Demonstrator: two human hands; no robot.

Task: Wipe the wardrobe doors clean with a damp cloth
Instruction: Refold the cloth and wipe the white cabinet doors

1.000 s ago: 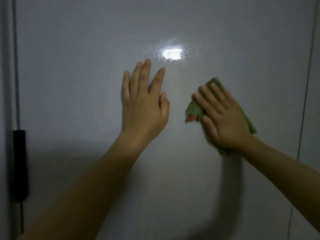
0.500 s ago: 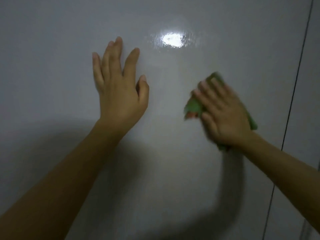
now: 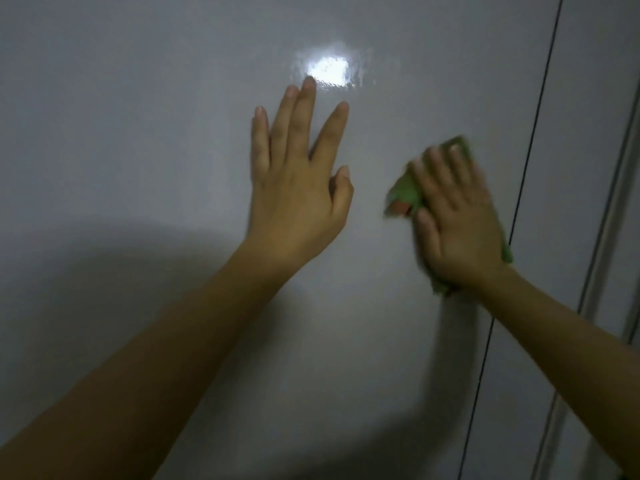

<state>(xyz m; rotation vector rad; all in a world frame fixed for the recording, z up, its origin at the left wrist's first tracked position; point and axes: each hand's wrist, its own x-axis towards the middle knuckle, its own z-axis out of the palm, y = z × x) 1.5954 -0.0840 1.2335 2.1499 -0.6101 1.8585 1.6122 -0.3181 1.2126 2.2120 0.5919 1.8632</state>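
Observation:
A glossy white wardrobe door [image 3: 138, 150] fills the view. My left hand [image 3: 298, 188] rests flat on it at centre, fingers straight and spread. To its right, my right hand [image 3: 457, 220] presses a green cloth [image 3: 405, 192] with an orange patch flat against the door, fingers straight over it. The right hand and cloth are motion-blurred. Most of the cloth is hidden under the palm; green edges show at the left, at the top and below the wrist.
A dark vertical gap [image 3: 512, 237] runs down the right side where this door meets the neighbouring door [image 3: 575, 168]. Farther right stands a pale frame edge [image 3: 609, 220]. A bright light reflection [image 3: 329, 72] shines on wet streaks above my left hand.
The view has swung right: the black handle at the left edge has left the frame and the door gap has moved inward. My right hand with the cloth has shifted slightly on the door.

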